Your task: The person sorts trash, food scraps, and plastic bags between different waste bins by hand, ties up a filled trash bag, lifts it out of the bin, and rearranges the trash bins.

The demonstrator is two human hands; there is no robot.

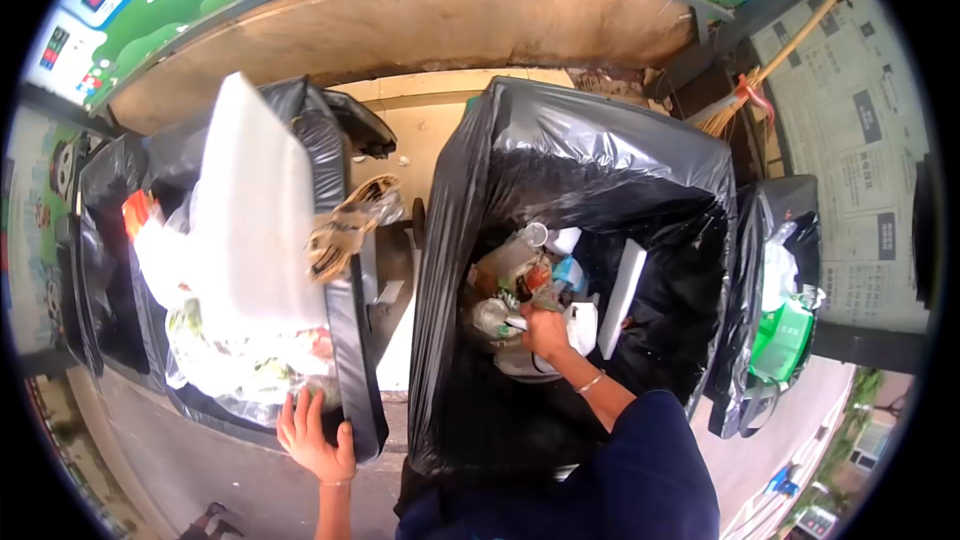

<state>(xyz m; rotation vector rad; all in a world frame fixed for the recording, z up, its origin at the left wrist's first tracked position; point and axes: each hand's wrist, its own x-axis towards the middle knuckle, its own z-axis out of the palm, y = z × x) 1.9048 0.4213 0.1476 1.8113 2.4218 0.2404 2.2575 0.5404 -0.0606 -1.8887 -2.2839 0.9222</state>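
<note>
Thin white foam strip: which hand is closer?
Right. The right hand is just left of the foam strip; the left hand is farther left, at another bin's rim.

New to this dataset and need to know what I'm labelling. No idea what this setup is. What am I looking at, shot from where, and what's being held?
No machine here: it's a person's two bare hands. The one picture comes from a camera on the person's head, looking forward and down; the lens bends the edges.

Below are bins lined with black plastic. The left hand is spread at the near edge of the left bin, which holds mixed waste and a big white slab. The right hand reaches into the middle bin, among trash beside a white strip. Its fingers are in the pile; whether they grip anything isn't clear. The right bin contains a green bag.
</note>
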